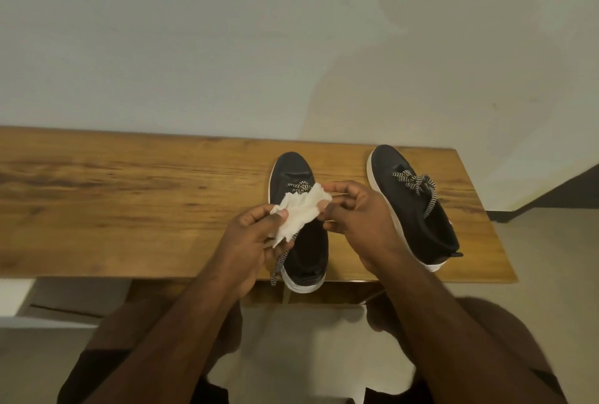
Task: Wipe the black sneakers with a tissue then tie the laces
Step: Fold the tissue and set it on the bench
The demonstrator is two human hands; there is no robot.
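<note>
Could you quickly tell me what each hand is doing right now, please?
Left hand: closed, gripping the tissue.
Right hand: closed, pinching the same tissue's other end.

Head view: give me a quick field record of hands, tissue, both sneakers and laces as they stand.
left hand: grips tissue
right hand: pinches tissue's far end
tissue: white, crumpled, held over left sneaker
left sneaker: on wooden table, heel past near edge, laces loose and hanging
right sneaker: on table, untouched, laces bunched on top
</note>
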